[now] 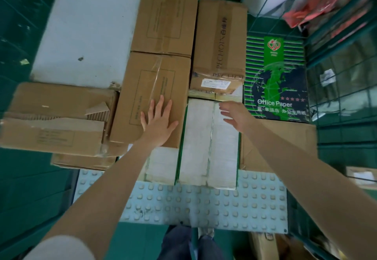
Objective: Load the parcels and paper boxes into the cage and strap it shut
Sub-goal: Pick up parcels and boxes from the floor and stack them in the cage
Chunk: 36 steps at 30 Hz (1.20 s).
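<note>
Cardboard and paper boxes lie packed flat inside the green wire cage (338,88). My left hand (158,122) presses flat, fingers spread, on a brown carton (151,84) in the middle. My right hand (236,117) hovers with fingers straight over a white paper box (206,143), holding nothing. To its right lies a green and black Office Paper box (275,80). Behind the white box sits a brown PECHOIN carton (218,41) with a shipping label.
A torn brown carton (55,117) lies at the left, a large white box (85,33) behind it, another brown carton (165,17) at the back. A studded pale blue floor plate (193,204) fronts the stack. Red and white parcels (318,6) fill the neighbouring cage.
</note>
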Available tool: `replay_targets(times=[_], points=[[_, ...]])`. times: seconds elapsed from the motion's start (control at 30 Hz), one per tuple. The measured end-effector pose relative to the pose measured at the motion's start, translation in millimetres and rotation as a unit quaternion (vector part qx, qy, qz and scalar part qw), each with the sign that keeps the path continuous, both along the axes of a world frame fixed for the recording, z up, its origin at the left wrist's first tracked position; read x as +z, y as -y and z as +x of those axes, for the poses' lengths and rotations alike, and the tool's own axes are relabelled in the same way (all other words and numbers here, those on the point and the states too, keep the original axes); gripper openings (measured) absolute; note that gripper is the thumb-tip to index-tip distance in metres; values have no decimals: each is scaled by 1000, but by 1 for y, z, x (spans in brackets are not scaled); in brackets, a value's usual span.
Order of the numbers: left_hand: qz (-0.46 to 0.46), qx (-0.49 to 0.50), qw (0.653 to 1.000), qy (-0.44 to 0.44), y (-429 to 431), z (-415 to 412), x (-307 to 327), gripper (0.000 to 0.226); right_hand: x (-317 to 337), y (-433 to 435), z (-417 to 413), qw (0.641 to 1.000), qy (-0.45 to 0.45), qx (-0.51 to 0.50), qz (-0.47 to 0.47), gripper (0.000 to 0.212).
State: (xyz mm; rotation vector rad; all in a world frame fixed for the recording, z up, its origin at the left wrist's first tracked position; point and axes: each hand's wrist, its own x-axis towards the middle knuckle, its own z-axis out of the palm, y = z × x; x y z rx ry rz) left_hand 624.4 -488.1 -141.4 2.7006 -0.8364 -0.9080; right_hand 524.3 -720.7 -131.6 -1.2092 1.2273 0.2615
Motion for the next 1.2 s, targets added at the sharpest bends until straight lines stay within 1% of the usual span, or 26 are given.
replay_targets(times=[0.07, 0.13, 0.23, 0.3, 0.4, 0.47, 0.5, 0.57, 0.6, 0.7, 0.8, 0.9, 0.97, 1.03, 1.1, 1.13, 1.2], points=[[-18, 6, 1000, 7, -9, -3, 9, 71, 6, -11, -22, 1000, -3, 7, 4, 27], [-43, 18, 999, -13, -18, -11, 19, 67, 10, -23, -44, 1000, -7, 14, 3, 29], [-90, 80, 991, -60, -29, -35, 38, 56, 19, -40, -75, 1000, -8, 26, 6, 29], [-132, 152, 975, -94, -36, -56, 52, 49, 26, -50, -91, 999, -6, 37, 10, 24], [-193, 269, 931, -152, -50, -94, 73, 42, 43, -66, -118, 999, 13, 50, 14, 19], [-226, 338, 896, -181, -66, -122, 83, 34, 56, -79, -141, 997, 24, 67, 24, 13], [-247, 375, 869, -208, -73, -133, 85, 28, 60, -85, -149, 996, 28, 74, 30, 13], [-292, 454, 802, -258, -93, -165, 95, 23, 70, -100, -172, 994, 39, 100, 37, 14], [-305, 477, 779, -270, -103, -179, 99, 25, 74, -108, -181, 992, 43, 111, 40, 14], [-332, 507, 741, -290, -138, -222, 110, 29, 88, -136, -202, 986, 58, 152, 48, 17], [-362, 535, 709, -282, -181, -266, 119, 30, 102, -174, -215, 975, 75, 197, 63, 25], [-394, 571, 675, -250, -221, -302, 129, 27, 110, -213, -219, 961, 81, 255, 74, 29], [-410, 604, 646, -224, -252, -325, 135, 28, 114, -243, -219, 947, 77, 302, 74, 32], [-425, 640, 607, -201, -287, -348, 137, 28, 118, -276, -216, 930, 72, 356, 64, 31], [-427, 667, 585, -176, -320, -371, 139, 28, 121, -310, -214, 908, 70, 407, 62, 26], [-429, 685, 566, -163, -339, -385, 141, 27, 122, -330, -213, 895, 71, 435, 64, 25], [-430, 709, 541, -139, -364, -406, 136, 25, 121, -359, -214, 877, 73, 470, 71, 25]])
